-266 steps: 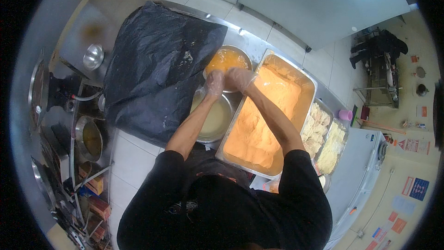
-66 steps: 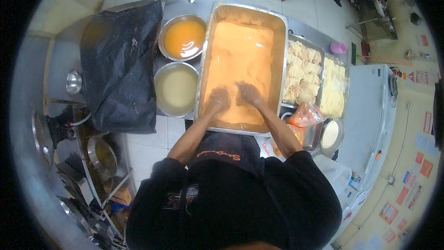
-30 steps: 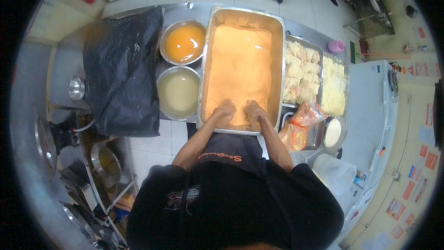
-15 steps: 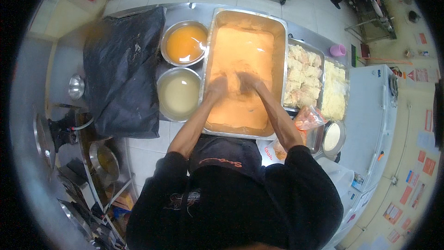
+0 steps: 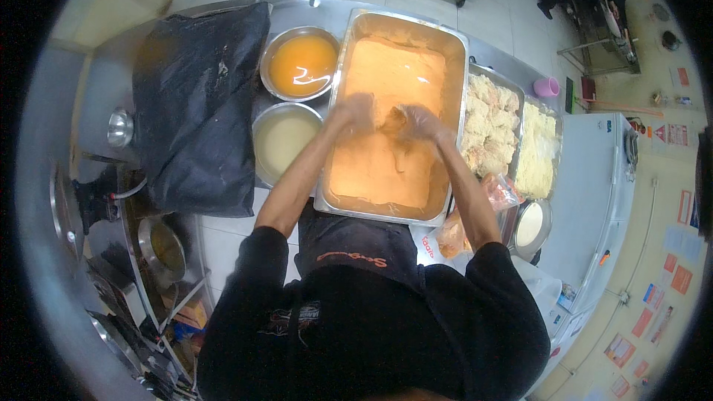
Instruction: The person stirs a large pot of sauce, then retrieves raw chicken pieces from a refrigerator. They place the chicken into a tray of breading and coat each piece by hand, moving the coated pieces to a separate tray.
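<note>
A large steel tray (image 5: 455, 43) full of orange breading flour stands in front of me. My left hand (image 5: 355, 113) and my right hand (image 5: 420, 121) are over the middle of the tray, both dusted orange. Between them they press a flour-coated piece (image 5: 391, 120), its shape blurred. Left of the tray are a steel bowl of orange liquid (image 5: 301, 63) and a steel bowl of pale liquid (image 5: 285, 138).
A black plastic bag (image 5: 197, 104) covers the counter on the left. Trays of breaded pieces (image 5: 486, 122) and pale shreds (image 5: 538, 148) lie to the right, with a pink cup (image 5: 547, 87), a round white container (image 5: 529, 224) and plastic bags (image 5: 475, 215). Pots sit lower left.
My hands moved from the tray's near end up to its middle and came together around a coated piece. Earlier they were at the orange bowl.
</note>
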The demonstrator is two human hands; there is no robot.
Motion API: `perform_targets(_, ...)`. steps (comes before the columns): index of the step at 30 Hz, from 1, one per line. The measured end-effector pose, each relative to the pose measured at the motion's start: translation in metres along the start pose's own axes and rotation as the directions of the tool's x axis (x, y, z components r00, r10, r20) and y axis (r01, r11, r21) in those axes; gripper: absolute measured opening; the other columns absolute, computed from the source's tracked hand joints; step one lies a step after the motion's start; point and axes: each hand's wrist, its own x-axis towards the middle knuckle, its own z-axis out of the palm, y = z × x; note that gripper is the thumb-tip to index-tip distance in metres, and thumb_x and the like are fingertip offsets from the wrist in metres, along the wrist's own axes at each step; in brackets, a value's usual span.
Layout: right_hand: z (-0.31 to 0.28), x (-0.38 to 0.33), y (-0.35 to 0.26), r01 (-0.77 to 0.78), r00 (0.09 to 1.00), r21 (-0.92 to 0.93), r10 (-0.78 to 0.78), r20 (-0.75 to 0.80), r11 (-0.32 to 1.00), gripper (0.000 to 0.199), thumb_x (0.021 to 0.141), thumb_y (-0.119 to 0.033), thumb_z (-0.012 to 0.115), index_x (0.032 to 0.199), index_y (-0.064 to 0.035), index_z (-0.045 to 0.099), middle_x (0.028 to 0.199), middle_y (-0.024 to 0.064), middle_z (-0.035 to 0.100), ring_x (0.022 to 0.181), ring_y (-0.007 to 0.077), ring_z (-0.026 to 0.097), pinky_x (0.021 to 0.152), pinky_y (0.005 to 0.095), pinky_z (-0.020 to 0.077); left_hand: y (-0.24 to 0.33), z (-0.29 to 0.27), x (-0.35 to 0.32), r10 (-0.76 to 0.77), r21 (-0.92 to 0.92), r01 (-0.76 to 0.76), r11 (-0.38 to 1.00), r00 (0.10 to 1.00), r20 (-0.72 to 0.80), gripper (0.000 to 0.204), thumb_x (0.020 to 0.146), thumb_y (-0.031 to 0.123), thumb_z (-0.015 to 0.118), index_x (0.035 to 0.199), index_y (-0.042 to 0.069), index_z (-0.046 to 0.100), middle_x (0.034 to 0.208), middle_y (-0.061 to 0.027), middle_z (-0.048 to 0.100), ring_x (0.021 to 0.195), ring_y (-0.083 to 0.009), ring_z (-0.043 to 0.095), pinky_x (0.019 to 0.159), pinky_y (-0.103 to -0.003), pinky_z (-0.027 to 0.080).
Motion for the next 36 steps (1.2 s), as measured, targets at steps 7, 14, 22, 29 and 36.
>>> perform_targets(7,-0.010,0.005,-0.035,-0.243,0.947,0.047,0.247,-0.204,0.969,0.068,0.081,-0.041,0.065,0.132,-0.0004,0.047,0.130,0.0220,0.052,0.119,0.0366,0.051,0.098,0.0428,0.0429,0.009,0.029,0.002,0.066,0.339,0.063,0.939,0.932,-0.357,0.052,0.076,0.023,0.065,0.119,-0.004,0.052,0.114,-0.0230,0.058,0.105,-0.0349,0.059,0.084,-0.042,0.051)
perform_targets(14,0.062,-0.055,-0.079,-0.325,0.944,-0.139,0.329,0.007,0.935,0.083,0.073,-0.039,0.070,0.136,0.0034,0.038,0.125,0.0267,0.053,0.106,0.0407,0.058,0.091,0.0451,0.0479,0.016,0.109,-0.069,-0.145,0.338,0.170,0.926,0.984,-0.100,0.061,0.076,0.031,0.068,0.124,-0.001,0.047,0.120,-0.0231,0.055,0.112,-0.0389,0.053,0.093,-0.046,0.046)
perform_targets(22,0.077,-0.093,-0.067,-0.123,0.978,-0.119,0.141,0.156,0.985,0.049,0.083,-0.020,0.052,0.128,0.0015,0.046,0.105,0.0254,0.063,0.091,0.0361,0.065,0.077,0.0441,0.0528,-0.002,0.135,-0.102,-0.181,0.310,0.151,0.939,0.981,0.070,0.054,0.072,0.017,0.069,0.119,0.001,0.049,0.109,-0.0229,0.059,0.108,-0.0393,0.057,0.088,-0.047,0.049)
perform_targets(29,0.093,-0.074,-0.055,-0.386,0.920,0.048,0.388,-0.056,0.921,0.045,0.085,-0.020,0.051,0.125,0.0009,0.048,0.104,0.0226,0.063,0.094,0.0384,0.063,0.082,0.0453,0.0508,0.026,0.105,-0.078,-0.271,0.072,0.271,0.960,0.963,-0.006,0.036,0.077,0.010,0.062,0.109,-0.005,0.054,0.111,-0.0306,0.059,0.106,-0.0424,0.058,0.086,-0.047,0.049)
perform_targets(36,0.020,-0.083,-0.043,-0.015,0.846,0.234,0.138,-0.516,0.972,0.053,0.081,-0.022,0.064,0.124,0.0034,0.047,0.109,0.0296,0.062,0.106,0.0401,0.060,0.088,0.0447,0.0487,0.022,0.069,-0.062,-0.056,0.020,0.067,0.998,0.939,-0.338,0.052,0.079,0.029,0.063,0.115,-0.006,0.051,0.097,-0.0278,0.063,0.094,-0.0456,0.061,0.085,-0.048,0.049)
